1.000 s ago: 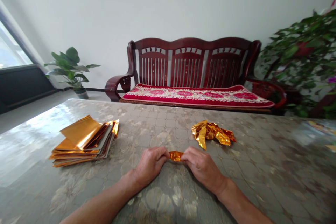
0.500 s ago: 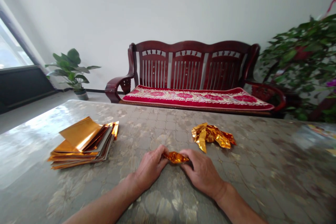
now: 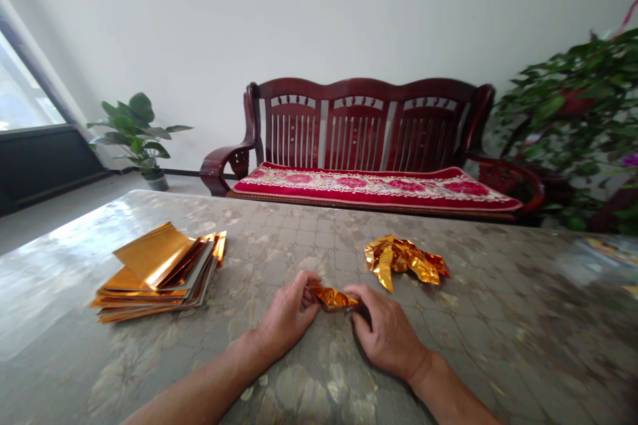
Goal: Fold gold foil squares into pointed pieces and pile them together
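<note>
A small folded piece of gold foil paper sits between my two hands just above the table. My left hand pinches its left end with closed fingers. My right hand grips its right end, fingers curled. Behind and to the right lies a small heap of folded gold foil pieces. A fanned stack of flat gold foil sheets rests at the left of the table.
The table has a glossy patterned grey-brown cover. Beyond it stands a dark red wooden bench with a red floral cushion. A potted plant is at the far left, a leafy bush at the right.
Both hands have turned the foil piece slightly and lifted it a little; my fingers have shifted their grip on its ends. The view has tilted slightly.
</note>
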`<act>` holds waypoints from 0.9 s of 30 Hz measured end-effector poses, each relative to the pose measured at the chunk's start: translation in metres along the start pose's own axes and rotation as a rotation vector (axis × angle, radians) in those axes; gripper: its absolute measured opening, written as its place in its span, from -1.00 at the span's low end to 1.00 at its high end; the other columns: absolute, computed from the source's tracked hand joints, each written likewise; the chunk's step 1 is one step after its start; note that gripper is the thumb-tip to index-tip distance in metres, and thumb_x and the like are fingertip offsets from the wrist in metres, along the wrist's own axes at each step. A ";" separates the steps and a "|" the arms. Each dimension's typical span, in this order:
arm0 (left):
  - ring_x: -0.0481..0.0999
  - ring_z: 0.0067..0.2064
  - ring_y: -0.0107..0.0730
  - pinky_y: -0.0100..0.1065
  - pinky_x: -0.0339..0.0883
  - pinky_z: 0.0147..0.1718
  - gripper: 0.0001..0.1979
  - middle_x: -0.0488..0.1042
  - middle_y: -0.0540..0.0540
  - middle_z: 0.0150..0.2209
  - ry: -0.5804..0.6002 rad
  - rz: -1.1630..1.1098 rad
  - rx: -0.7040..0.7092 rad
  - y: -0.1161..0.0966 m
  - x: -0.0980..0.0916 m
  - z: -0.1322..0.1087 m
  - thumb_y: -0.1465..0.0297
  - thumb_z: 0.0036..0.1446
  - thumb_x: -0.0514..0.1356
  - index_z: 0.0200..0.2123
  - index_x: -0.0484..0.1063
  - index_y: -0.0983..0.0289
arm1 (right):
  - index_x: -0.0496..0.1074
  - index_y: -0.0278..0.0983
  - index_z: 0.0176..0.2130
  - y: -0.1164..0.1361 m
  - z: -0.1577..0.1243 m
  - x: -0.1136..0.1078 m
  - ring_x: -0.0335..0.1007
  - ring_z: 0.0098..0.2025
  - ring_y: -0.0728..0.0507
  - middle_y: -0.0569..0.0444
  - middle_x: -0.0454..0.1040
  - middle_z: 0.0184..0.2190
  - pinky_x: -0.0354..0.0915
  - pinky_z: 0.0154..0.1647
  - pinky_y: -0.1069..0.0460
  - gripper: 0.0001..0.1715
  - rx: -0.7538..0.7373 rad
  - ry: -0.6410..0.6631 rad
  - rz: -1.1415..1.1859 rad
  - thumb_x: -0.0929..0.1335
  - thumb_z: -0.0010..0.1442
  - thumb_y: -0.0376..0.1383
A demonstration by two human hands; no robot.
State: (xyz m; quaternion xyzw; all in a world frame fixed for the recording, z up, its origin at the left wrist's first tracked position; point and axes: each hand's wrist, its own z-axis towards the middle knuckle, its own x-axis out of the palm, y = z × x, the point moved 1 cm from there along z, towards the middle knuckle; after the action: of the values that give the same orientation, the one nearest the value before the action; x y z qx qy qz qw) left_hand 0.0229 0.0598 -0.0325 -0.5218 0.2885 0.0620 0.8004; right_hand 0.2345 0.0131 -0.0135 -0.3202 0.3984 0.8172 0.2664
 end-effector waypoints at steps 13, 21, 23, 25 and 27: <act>0.58 -0.25 -0.47 -0.40 0.48 -0.24 -0.41 0.55 0.02 -0.14 -0.003 -0.100 -0.007 -0.004 0.000 0.002 0.61 0.01 0.13 0.13 0.18 0.17 | 0.37 -0.21 -0.14 0.005 -0.003 0.003 0.48 -0.25 -0.13 0.03 0.53 -0.30 0.39 -0.19 -0.03 -0.77 -0.157 -0.077 -0.097 0.27 0.23 -0.47; 0.57 -0.31 -0.50 -0.43 0.46 -0.28 -0.32 0.54 0.02 -0.13 -0.060 -0.110 -0.042 -0.002 0.002 0.002 0.61 -0.02 0.13 0.20 0.12 0.17 | 0.40 -0.24 -0.21 0.010 -0.002 0.002 0.46 -0.22 -0.14 0.00 0.52 -0.31 0.36 -0.17 -0.03 -0.80 -0.230 -0.136 -0.261 0.24 0.30 -0.46; 0.55 -0.37 -0.53 -0.43 0.46 -0.30 -0.31 0.52 0.02 -0.14 -0.085 -0.127 -0.056 0.000 0.002 0.003 0.58 -0.01 0.13 0.22 0.10 0.19 | 0.40 -0.23 -0.23 0.010 -0.001 0.001 0.46 -0.24 -0.13 0.01 0.51 -0.33 0.35 -0.18 -0.02 -0.80 -0.216 -0.170 -0.273 0.24 0.30 -0.47; 0.53 -0.42 -0.55 -0.43 0.44 -0.33 -0.31 0.50 0.02 -0.16 -0.120 -0.117 -0.075 0.003 0.003 0.003 0.56 0.01 0.13 0.24 0.08 0.21 | 0.40 -0.23 -0.24 0.008 -0.001 0.001 0.45 -0.25 -0.12 0.02 0.49 -0.34 0.34 -0.19 -0.01 -0.80 -0.195 -0.205 -0.276 0.24 0.29 -0.47; 0.52 -0.45 -0.56 -0.43 0.43 -0.35 -0.31 0.49 0.02 -0.17 -0.144 -0.104 -0.095 0.004 0.002 0.004 0.55 0.02 0.12 0.25 0.05 0.22 | 0.40 -0.23 -0.24 0.006 0.000 0.001 0.44 -0.25 -0.12 0.03 0.48 -0.35 0.34 -0.19 0.00 -0.81 -0.174 -0.243 -0.273 0.25 0.28 -0.47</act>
State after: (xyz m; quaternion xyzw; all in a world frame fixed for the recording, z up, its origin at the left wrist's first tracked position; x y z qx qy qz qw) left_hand 0.0244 0.0649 -0.0358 -0.5676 0.1995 0.0714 0.7956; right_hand 0.2299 0.0103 -0.0114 -0.2920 0.2438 0.8375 0.3922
